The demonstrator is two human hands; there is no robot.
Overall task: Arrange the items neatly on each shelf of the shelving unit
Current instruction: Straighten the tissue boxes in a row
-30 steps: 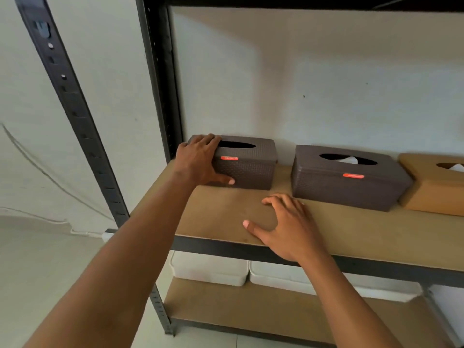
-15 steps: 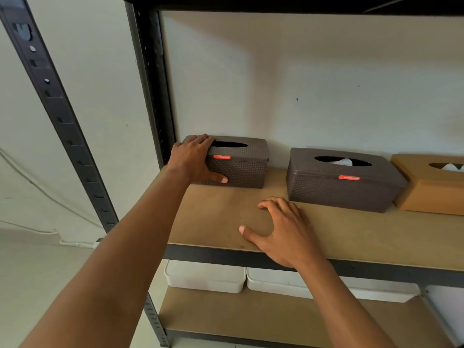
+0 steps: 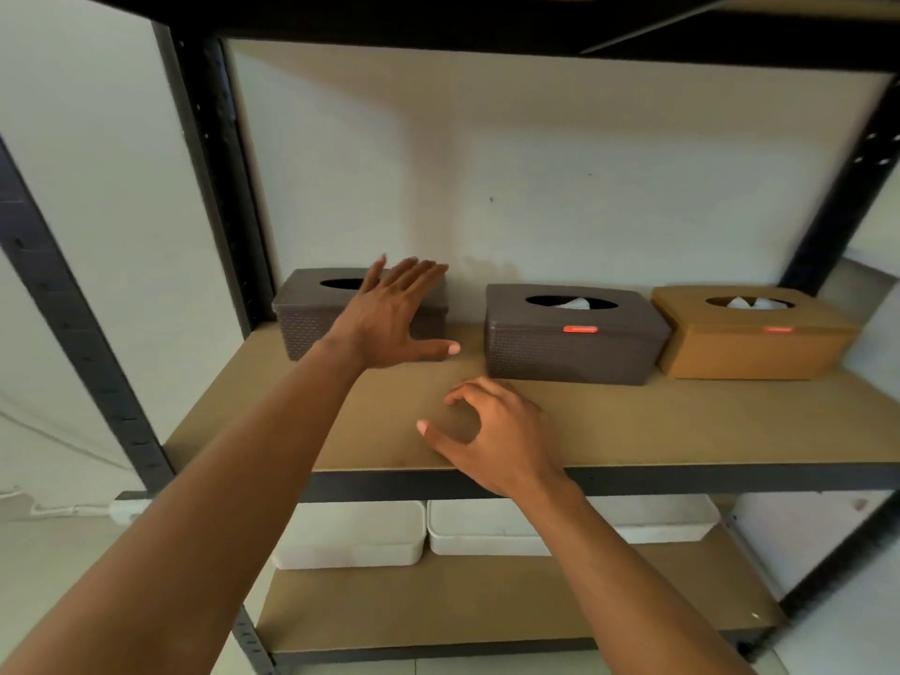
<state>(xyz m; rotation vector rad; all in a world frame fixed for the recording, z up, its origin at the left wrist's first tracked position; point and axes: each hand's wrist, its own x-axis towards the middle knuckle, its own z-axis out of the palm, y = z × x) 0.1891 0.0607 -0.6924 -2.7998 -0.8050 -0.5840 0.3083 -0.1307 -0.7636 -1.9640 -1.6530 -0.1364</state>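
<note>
Middle shelf (image 3: 682,421) of the shelving unit (image 3: 219,163): three tissue boxes in a row along the back edge, against the wall.

- Left brown box (image 3: 307,309): back left corner. Oval slot on top, dark inside.
- Middle brown box (image 3: 570,353): about halfway along the back edge, with a clear gap between it and the left one. White tissue shows in the slot; orange tab on the front lip.
- Tan box (image 3: 750,348): toward the back right corner, turned slightly askew, just beside the middle brown box. Cannot tell whether the two touch. It also has tissue in the slot and an orange tab.

Left hand (image 3: 389,319): fingers straight and fanned, palm toward the right half of the left brown box and covering that part of it. The thumb reaches out to the right, low over the board. Nothing is gripped. Cannot tell whether the palm actually touches the box.

Right hand (image 3: 496,440): over bare board near the front edge, in front of the gap between the two brown boxes. Fingers loosely curled, thumb pointing left, nothing in it. Cannot tell whether the fingertips touch the board.

Lower shelf (image 3: 487,606): three white lidded containers (image 3: 350,533) side by side toward the back.
</note>
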